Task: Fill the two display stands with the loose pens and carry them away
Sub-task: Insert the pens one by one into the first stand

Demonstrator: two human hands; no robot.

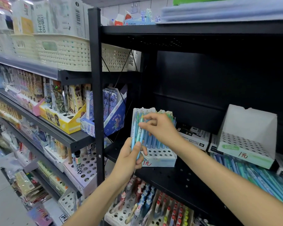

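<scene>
Your left hand (131, 158) is closed around a small bundle of pens (138, 136), light blue and teal, held upright with their tops reaching up in front of the nearer display stand (158, 158). Your right hand (157, 128) sits just above and to the right of the left, its thumb and forefinger pinched on the top of one pen in that bundle, the other fingers loosely curled.

Directly behind both hands, the nearer display stand rests on the black shelf (178, 175). Its perforated tiers are partly filled: blue pens stand in the rows behind your right hand, while the lowest front rows of holes, just right of your left hand, are bare. A red handwritten price mark shows on its front lip.

Well to the right of your right hand, beyond your forearm, the second display stand (247, 144) sits on the same shelf. Every hole visible in it is unfilled, and it carries a green label and a red price mark. Below and in front of it, to the right of your right forearm, the loose pens (258, 175) lie in a heap on the shelf, blue and teal, pointing mostly one way.

Between the two stands, white marker boxes (194, 137) lie flat.
</scene>
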